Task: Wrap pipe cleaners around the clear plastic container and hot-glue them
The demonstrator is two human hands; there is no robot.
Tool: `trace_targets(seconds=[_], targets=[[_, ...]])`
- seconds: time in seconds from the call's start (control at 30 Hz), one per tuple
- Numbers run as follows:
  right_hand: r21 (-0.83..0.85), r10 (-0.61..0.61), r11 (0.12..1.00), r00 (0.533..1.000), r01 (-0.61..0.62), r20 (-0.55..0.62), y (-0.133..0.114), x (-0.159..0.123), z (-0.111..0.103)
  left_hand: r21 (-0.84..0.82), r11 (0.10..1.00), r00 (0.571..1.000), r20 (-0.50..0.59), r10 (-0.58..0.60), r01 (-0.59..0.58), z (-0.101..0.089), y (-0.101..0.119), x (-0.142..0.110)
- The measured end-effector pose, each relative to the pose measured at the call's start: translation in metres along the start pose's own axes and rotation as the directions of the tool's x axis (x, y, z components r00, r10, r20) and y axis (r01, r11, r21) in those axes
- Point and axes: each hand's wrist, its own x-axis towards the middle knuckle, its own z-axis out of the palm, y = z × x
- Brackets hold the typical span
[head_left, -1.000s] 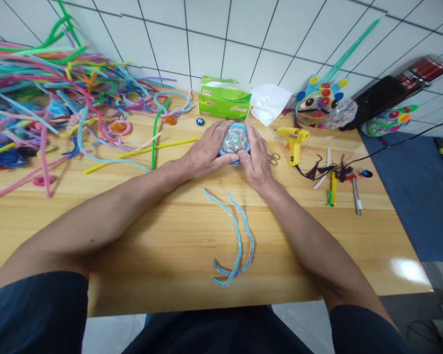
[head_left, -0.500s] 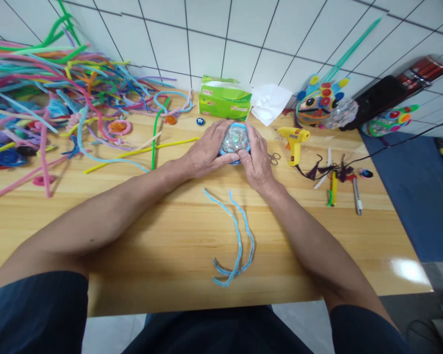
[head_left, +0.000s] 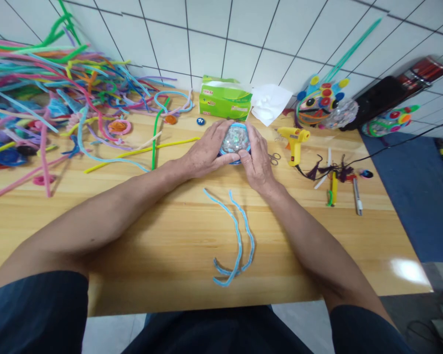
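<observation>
Dome's cupped snug by left hand and right hand, seemingly blue-edged already; stems left unattached, nearside of grip.

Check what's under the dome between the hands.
Blue edging shows at the near side of the dome. The left hand and right hand cover its flanks; its underside and the table directly beneath are hidden.

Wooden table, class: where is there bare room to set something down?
Bare: between the left forearm and blue pipe cleaners; also right of the right forearm, nearer than the cutter. Crowded: far-left craft pile, around the glue gun.
</observation>
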Motion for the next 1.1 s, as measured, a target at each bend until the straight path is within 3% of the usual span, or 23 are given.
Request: trace_targets(seconds=[1.1], targets=[[-0.013, -0.032, 0.999, 0.999, 0.032, -0.007, 0.0040, -0.0013, 0.0029, -0.002, 1.000, 1.000, -0.008, 0.005, -0.005, 0.0005, 0.0014, 0.0007]])
